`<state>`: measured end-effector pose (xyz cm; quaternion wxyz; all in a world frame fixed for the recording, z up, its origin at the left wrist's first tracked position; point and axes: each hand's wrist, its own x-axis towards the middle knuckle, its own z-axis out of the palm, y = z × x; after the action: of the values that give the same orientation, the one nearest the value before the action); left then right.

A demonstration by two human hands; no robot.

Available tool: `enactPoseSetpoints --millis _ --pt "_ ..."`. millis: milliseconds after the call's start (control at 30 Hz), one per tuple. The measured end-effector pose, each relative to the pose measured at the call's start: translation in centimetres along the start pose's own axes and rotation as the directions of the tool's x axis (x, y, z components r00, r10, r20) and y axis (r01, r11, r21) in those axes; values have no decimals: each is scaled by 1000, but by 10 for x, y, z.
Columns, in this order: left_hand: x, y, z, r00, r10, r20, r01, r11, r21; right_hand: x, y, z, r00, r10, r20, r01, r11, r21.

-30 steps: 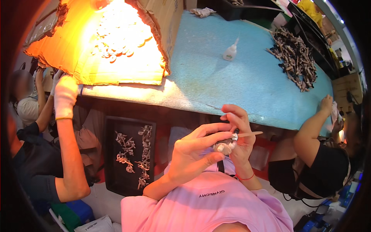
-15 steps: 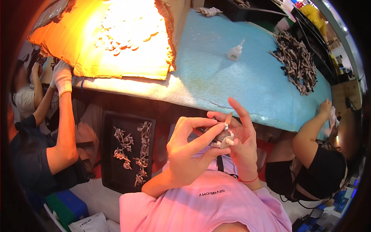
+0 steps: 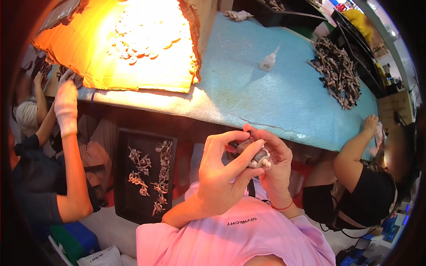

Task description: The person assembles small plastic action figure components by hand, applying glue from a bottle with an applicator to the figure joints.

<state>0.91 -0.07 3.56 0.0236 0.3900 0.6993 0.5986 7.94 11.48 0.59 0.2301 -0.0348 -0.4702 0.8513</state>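
Observation:
A small grey-brown figurine with pale, rounded parts [image 3: 260, 160] is held up before my chest, below the front edge of the table. My left hand [image 3: 217, 170] is closed on it, with thumb and fingers pinching from the left. Around its right side curl the fingers of my right hand [image 3: 278, 170], also closed, with the fingertips meeting near the top. Much of the figurine is hidden behind my fingers, so its exact shape cannot be made out.
Beyond my hands, a blue-covered table [image 3: 230, 71] carries a white nozzle bottle [image 3: 267, 62] and a pile of brownish parts [image 3: 337, 73]. Glaring light covers cardboard [image 3: 102, 66] with small pieces. A black tray [image 3: 128, 206] holds figurine parts. Co-workers' arms [image 3: 73, 173] [image 3: 355, 150] flank me.
My right hand's raised, spread fingers have curled in around the figurine. My left hand keeps its pinch. The gloved co-worker at the left has shifted their arm.

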Motion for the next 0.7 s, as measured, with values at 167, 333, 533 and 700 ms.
enactPoseSetpoints --millis 167,333,533,700 --pt "3 2 -3 995 94 15 -95 993 68 -2 0 1 999 -24 -24 23 999 -22" --pt "2 0 1 995 96 17 -97 995 35 -1 0 0 997 -79 7 79 997 -14" --pt "2 2 3 1000 24 13 -22 994 -108 1 -8 -1 990 -138 29 141 977 -158" --pt "3 -10 6 981 -177 84 196 895 -400 9 -23 -7 987 -138 79 159 835 -527"
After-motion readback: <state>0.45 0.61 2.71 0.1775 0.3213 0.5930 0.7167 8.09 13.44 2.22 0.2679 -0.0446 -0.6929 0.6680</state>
